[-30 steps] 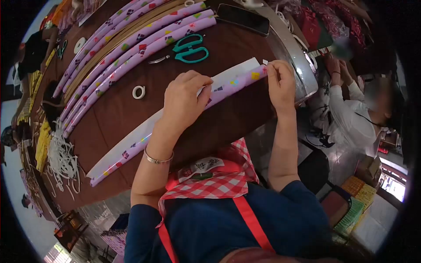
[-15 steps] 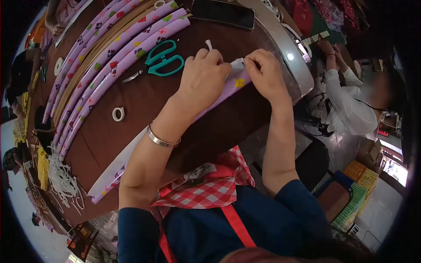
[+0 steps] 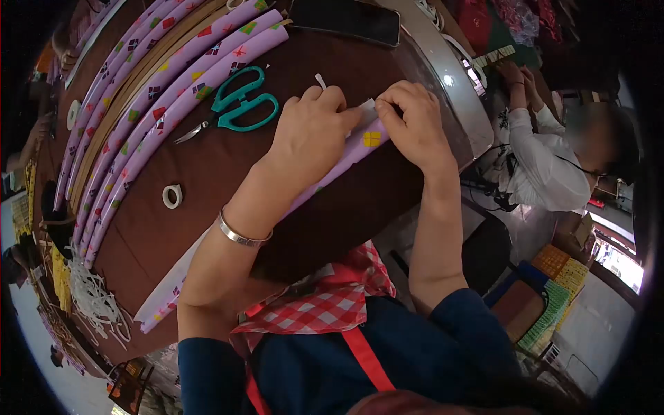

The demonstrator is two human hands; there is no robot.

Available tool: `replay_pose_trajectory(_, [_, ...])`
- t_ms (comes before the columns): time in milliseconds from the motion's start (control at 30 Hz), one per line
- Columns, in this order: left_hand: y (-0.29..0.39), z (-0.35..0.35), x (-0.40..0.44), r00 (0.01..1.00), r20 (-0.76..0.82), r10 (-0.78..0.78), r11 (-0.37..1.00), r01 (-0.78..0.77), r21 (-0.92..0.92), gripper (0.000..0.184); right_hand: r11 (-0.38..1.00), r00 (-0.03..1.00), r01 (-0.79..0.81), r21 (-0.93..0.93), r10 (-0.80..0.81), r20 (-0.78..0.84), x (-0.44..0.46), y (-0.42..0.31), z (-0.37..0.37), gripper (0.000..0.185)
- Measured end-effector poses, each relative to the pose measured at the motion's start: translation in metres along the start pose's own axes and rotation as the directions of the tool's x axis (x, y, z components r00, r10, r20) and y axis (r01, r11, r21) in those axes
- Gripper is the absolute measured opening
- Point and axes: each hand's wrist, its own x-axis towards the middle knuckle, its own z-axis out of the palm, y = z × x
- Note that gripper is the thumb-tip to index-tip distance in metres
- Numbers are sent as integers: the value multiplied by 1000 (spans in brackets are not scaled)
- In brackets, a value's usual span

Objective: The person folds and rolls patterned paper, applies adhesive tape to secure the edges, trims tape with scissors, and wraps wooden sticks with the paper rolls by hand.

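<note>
A long strip of purple gift-printed wrapping paper (image 3: pixel 339 166), its white underside partly showing, lies slantwise along the table's near edge. My left hand (image 3: pixel 315 128) is closed with curled fingers on the paper near its right end. A small white strip end (image 3: pixel 320 81) sticks out above that hand; what it belongs to is hidden. My right hand (image 3: pixel 413 124) pinches the paper's right end between thumb and fingers. Teal-handled scissors (image 3: pixel 242 111) lie spread beside my left hand. A roll of white tape (image 3: pixel 172 196) stands to the left on the brown table.
Several purple-wrapped rolls (image 3: pixel 173 114) lie side by side on the left. A black phone (image 3: pixel 346 19) is at the far edge. White cords (image 3: pixel 100 290) hang at the lower left. A co-worker in a white sleeve (image 3: pixel 529 142) sits right, near a dark chair (image 3: pixel 487 242).
The view has shifted slightly, so the table things appear further left and a little lower. Both hands stay on the paper with nearly the same grip.
</note>
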Motion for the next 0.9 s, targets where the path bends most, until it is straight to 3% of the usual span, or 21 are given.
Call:
replay_pose_trajectory(333, [0,-3,-4,999,37,40,999,-41,28,26,995,996,72,-72,-75,-44,2,-3,0,10])
replay_pose_trajectory(400, [0,-3,-4,999,31,38,999,-39,30,26,1000,1000,-15,-10,15,27,2,0,1,10])
replay_pose_trajectory(900, [-1,-2,0,999,27,32,999,-33,10,29,997,999,-30,-75,31,15,5,-8,0,11])
